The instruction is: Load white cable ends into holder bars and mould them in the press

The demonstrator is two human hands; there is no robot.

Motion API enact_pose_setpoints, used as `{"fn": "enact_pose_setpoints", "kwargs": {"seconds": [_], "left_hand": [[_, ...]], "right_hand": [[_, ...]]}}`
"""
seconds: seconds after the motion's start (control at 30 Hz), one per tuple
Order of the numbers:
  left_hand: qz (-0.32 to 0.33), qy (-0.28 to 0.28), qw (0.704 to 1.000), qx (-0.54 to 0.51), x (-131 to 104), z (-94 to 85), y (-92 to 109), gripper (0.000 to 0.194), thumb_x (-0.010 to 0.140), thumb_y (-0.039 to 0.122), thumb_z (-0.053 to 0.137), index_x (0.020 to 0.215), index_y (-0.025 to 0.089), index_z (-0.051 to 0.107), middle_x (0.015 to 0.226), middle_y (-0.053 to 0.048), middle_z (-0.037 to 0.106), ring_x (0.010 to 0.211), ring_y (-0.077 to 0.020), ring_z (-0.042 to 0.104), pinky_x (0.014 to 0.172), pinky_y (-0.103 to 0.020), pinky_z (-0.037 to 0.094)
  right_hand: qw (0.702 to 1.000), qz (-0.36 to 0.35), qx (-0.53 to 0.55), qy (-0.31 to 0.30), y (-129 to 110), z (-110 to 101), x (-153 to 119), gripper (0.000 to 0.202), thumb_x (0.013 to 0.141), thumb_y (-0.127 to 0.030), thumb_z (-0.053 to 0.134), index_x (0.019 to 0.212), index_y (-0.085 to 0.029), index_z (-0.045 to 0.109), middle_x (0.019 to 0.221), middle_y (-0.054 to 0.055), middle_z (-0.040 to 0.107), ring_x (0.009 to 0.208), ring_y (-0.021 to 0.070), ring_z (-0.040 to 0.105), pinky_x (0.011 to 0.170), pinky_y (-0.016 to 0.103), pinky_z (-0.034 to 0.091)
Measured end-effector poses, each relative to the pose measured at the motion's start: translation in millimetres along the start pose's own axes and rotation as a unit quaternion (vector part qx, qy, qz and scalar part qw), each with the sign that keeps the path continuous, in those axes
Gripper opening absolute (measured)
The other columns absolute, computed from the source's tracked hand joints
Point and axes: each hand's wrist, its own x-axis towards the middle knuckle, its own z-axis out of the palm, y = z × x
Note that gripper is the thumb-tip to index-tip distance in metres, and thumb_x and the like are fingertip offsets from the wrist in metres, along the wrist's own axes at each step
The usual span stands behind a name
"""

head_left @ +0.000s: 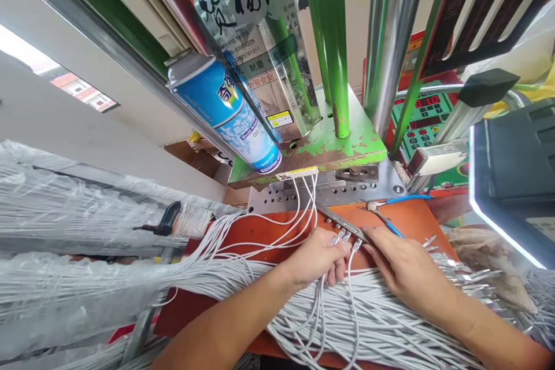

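Basically the left hand's pinching white cable plugs at a metal bar, right hand gripping its end.

Orange-red desk, pale cables

The cables were whitish grey, the metal bar silver-grey. Blue and white mottled the spray can, its large lettering dark and yellow. Rust-brown patches speckled the green machine plate; the posts were green. The pliers had blue handles, and red digits coloured the green control panel.
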Motion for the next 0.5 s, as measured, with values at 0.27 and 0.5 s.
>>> {"fn": "enact_pose_setpoints", "kwargs": {"seconds": [0.27, 0.5], "left_hand": [[0.033, 0.115, 0.993, 0.002, -5.4, -10.9, -5.2, 0.059, 0.086, 0.075, 0.059, 0.093, 0.016, 0.057, 0.058, 0.002, 0.059, 0.041, -0.0092, 0.05, 0.041, -0.019, 0.033], [0.043, 0.119, 0.981, -0.146, -25.9, -23.1, -11.4, 0.046, 0.089, 0.062, 0.065, 0.095, 0.018, 0.056, 0.066, 0.003, 0.058, 0.046, -0.0073, 0.049, 0.047, -0.02, 0.04]], "right_hand": [[0.999, 0.042, -0.006, 0.02, 0.8, 2.7, -5.2, 0.028, 0.111, -0.038, 0.034, 0.118, -0.023, 0.057, 0.1, 0.007, 0.069, 0.084, 0.0241, 0.067, 0.072, 0.037, 0.047], [0.999, 0.039, -0.009, 0.023, 2.1, 2.3, -2.7, 0.028, 0.111, -0.037, 0.035, 0.118, -0.022, 0.057, 0.103, 0.007, 0.071, 0.088, 0.0247, 0.069, 0.074, 0.038, 0.049]]}}
